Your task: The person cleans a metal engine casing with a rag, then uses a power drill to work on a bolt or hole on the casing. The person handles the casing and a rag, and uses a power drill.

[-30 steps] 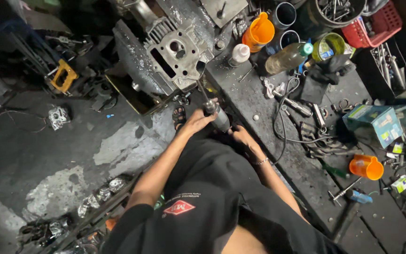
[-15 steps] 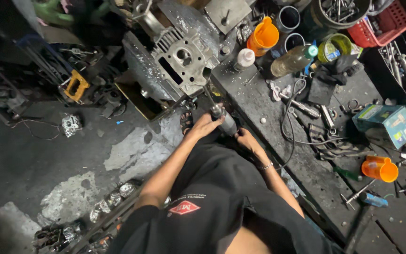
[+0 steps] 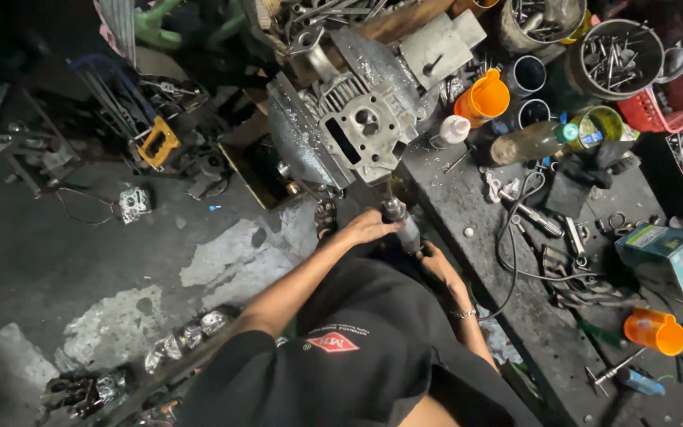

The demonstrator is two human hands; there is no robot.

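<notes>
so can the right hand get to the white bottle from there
Probably yes: the right hand grips the tool at the bench edge, and the bench up to the white bottle looks mostly bare.

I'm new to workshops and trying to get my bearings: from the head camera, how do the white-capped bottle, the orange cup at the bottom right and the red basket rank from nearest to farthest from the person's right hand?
From the right hand:
1. White-capped bottle, straight up the bench, beside the engine part.
2. Orange cup, off to the right, lying on the bench.
3. Red basket, far top right corner.
</notes>
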